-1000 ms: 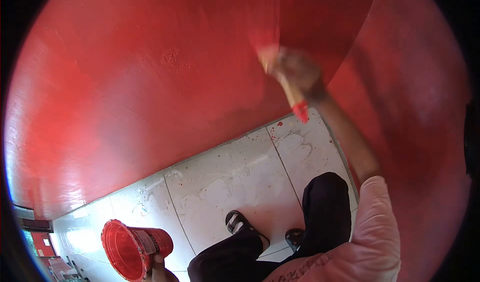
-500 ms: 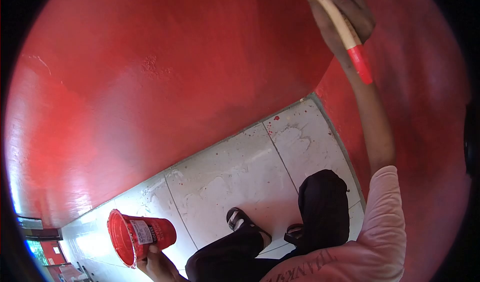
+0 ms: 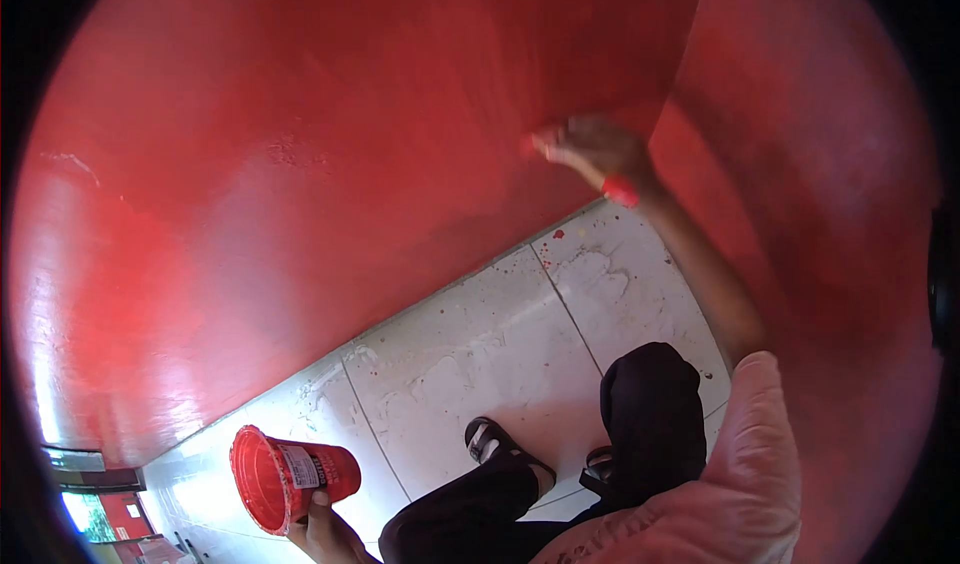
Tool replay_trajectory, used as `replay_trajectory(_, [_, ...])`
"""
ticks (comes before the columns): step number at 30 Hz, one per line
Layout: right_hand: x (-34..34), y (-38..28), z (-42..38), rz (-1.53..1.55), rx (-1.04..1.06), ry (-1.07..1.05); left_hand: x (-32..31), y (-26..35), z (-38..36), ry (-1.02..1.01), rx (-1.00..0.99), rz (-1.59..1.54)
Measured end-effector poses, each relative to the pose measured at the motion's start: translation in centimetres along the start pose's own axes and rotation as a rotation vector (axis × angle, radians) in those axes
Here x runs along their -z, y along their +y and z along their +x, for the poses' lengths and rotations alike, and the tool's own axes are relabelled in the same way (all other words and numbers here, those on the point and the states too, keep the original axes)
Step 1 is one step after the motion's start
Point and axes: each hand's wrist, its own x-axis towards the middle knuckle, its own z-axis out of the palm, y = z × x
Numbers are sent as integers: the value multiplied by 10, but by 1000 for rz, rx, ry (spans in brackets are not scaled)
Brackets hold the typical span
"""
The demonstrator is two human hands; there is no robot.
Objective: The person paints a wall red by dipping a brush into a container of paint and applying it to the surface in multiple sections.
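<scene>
My right hand point(image 3: 605, 152) is closed round a paintbrush point(image 3: 583, 167) with a pale wooden handle and a red end. The brush head is at the red wall point(image 3: 400, 134), a little above the floor edge near the corner; motion blurs it. At the lower left, my left hand point(image 3: 325, 531) holds a red plastic cup point(image 3: 330, 469) with a white label, tilted, its open mouth facing left. Red coats the inside and rim of the cup.
White floor tiles point(image 3: 460, 364) with red spots and smears run along the wall's foot. A second red wall point(image 3: 830, 214) meets the first at the right. My sandalled feet point(image 3: 505, 449) are below. A bright opening point(image 3: 90, 516) shows at the far lower left.
My right hand with the brush has moved down and left, from the top of the view to low on the wall. The cup in my left hand has shifted slightly right.
</scene>
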Motion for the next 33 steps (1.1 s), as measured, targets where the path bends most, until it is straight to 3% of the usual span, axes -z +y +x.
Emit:
replay_trajectory(2, [47, -8, 74, -132, 193, 205, -6, 3, -1, 10, 1, -5])
replay_trajectory(5, [130, -58, 136, -436, 306, 298, -10, 2, -3, 10, -17, -3])
replay_trajectory(7, [90, -12, 133, -240, 523, 450, -10, 1, -6, 10, -30, -16])
replay_trajectory(9, [46, 5, 59, -439, 295, 336, -16, 5, -12, 20, -38, -47])
replay_trajectory(13, [-38, 23, -110, -100, 8, -43, -10, 6, -2, -16, -9, 2])
replay_trajectory(14, [-41, 18, -133, 1, -108, -172, -10, 5, -3, -15, -8, 4])
replay_trajectory(17, [-48, 33, -154, 231, -361, -292, -17, 7, -4, -14, -4, 11])
replay_trajectory(18, [-33, 33, -114, 137, -96, -136, -18, 6, -4, -13, 1, 17])
replay_trajectory(19, [-21, 27, -71, 549, -809, -220, -19, 6, -2, -12, 8, 29])
replay_trajectory(20, [-1, 34, -30, 246, -533, -258, -15, 4, 0, -11, 16, 43])
replay_trajectory(22, [62, 16, 55, -144, -62, -140, -15, 4, -1, -11, 23, 62])
replay_trajectory(24, [91, 19, 96, -77, 97, 265, -16, 3, 2, -10, 26, 74])
replay_trajectory(25, [103, 11, 127, -237, 406, 572, -14, 4, -2, -9, 26, 73])
replay_trajectory(26, [99, 14, 127, -132, 453, 515, -15, 4, -1, -5, 26, 75])
replay_trajectory(28, [76, 36, 95, -234, 418, 403, -12, 4, -2, -11, 29, 71])
replay_trajectory(29, [50, 59, 50, -436, 329, 345, -14, 6, -3, -14, 27, 70])
replay_trajectory(33, [-23, 41, -99, -85, -32, 73, -12, 0, -2, -33, 28, 23])
